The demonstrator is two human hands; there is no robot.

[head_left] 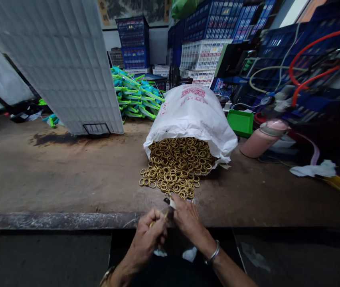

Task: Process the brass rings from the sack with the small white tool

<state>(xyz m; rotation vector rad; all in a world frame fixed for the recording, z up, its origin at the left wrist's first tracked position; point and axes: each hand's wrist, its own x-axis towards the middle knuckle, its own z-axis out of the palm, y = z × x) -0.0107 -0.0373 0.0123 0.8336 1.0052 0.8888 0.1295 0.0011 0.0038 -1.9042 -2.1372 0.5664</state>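
My left hand [151, 228] is closed at the front edge of the table, with bits of gold showing between its fingers, which look like brass rings. Close beside it, my right hand [187, 217] is closed too, its fingertips at the near edge of the ring heap. A small white and dark piece [171, 204] shows at those fingertips; blur hides what it is. Many loose brass rings [172, 177] spill toward me from the mouth of a white woven sack [194, 113], which lies on its side with red print on top.
A tall white ribbed panel [89, 71] stands left on the wooden table [68, 175]. Behind lies a pile of green and blue plastic pieces [140, 95]. To the right are a green tray [240, 122], a pink bottle [262, 139] and red hoses [295, 67]. Blue crates [135, 40] stand behind.
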